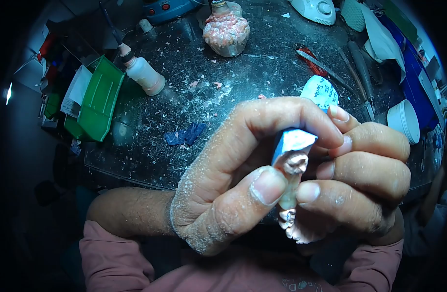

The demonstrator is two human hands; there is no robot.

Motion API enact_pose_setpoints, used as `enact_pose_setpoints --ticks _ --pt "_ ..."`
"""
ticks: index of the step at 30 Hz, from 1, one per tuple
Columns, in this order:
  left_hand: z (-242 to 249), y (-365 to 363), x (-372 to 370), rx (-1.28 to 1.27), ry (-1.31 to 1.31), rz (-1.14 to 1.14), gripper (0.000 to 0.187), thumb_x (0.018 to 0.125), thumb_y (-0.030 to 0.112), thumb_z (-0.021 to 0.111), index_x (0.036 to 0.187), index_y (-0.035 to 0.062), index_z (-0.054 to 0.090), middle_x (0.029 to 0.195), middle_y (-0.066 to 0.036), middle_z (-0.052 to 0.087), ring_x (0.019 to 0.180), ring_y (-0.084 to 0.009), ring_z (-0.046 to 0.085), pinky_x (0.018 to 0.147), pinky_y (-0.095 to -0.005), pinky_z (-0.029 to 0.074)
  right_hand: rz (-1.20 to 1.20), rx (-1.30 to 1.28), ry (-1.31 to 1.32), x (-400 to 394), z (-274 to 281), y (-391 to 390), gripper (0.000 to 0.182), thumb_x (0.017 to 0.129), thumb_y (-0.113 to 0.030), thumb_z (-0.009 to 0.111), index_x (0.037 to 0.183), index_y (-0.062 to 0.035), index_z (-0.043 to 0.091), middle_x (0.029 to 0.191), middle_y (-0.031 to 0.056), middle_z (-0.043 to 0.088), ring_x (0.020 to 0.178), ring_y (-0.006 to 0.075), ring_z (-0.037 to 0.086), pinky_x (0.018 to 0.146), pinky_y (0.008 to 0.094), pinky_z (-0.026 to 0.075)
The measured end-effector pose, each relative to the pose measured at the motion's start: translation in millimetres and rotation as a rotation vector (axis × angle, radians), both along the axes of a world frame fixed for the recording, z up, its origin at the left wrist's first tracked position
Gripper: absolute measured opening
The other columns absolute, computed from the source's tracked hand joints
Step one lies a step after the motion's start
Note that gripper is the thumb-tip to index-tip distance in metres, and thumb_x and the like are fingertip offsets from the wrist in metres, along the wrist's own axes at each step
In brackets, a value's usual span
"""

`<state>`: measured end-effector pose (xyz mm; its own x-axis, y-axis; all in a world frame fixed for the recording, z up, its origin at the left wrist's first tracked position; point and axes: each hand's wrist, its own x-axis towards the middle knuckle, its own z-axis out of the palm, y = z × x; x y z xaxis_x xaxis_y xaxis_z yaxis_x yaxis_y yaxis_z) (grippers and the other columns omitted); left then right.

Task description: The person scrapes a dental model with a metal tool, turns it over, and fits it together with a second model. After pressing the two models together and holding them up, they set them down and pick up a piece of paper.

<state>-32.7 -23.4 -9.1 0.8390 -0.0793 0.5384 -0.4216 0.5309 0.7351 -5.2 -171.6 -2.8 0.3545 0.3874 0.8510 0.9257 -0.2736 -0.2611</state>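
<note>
Close to the camera, both hands grip a dental cast (301, 232) with metallic, copper-toned teeth along its edge and a white and blue block (297, 140) at its upper end. My left hand (218, 182), dusted with pale powder, curls its index finger over the top and presses its thumb against the side. From the other side, my right hand (372, 177) closes its bent fingers and thumb on the cast. A pale, translucent section shows between the two thumbs. Fingers hide much of the cast. Just behind them is a white rounded piece (320, 91) with handwriting.
On the dark, debris-strewn bench (184, 117) stand a white bottle (146, 77) with a brush, a pink-crusted pot (227, 33) and a green tray (101, 100). Blue scraps (185, 135) lie near my left wrist. At right are hand tools (361, 68) and a white tub (403, 121).
</note>
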Motion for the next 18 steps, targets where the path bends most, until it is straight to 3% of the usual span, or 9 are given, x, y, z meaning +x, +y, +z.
enact_pose_setpoints --ticks 4,6,18 --pt "1 2 -2 0.017 -0.003 -0.01 0.05 0.095 0.033 0.053 0.12 -0.0094 0.044 0.113 -0.021 0.052 0.108 -0.0262 0.058 0.098 -0.0391 0.044 0.012 0.029 0.036 -2 1 2 0.026 0.08 -0.017 0.079 0.097 -0.019 0.06 0.093 -0.0005 0.05 0.089 0.0182 0.055 0.091 0.035 0.056" --pt "9 -1 -8 -0.05 0.178 -0.029 0.049 0.095 0.033 0.053 0.12 -0.009 0.044 0.112 -0.021 0.053 0.108 -0.0261 0.058 0.098 -0.039 0.044 0.016 0.044 0.053 -2 1 3 0.027 0.079 -0.016 0.079 0.098 -0.0188 0.06 0.093 -0.0005 0.05 0.089 0.018 0.055 0.09 0.0345 0.056" --pt "8 0 -8 -0.074 0.18 -0.039 0.05 0.095 0.033 0.055 0.119 -0.0093 0.045 0.112 -0.021 0.054 0.105 -0.0245 0.058 0.097 -0.0392 0.044 0.025 0.14 0.118 -4 -4 9 0.029 0.079 -0.015 0.079 0.1 -0.0175 0.06 0.093 -0.0002 0.051 0.088 0.0179 0.055 0.089 0.0329 0.056"
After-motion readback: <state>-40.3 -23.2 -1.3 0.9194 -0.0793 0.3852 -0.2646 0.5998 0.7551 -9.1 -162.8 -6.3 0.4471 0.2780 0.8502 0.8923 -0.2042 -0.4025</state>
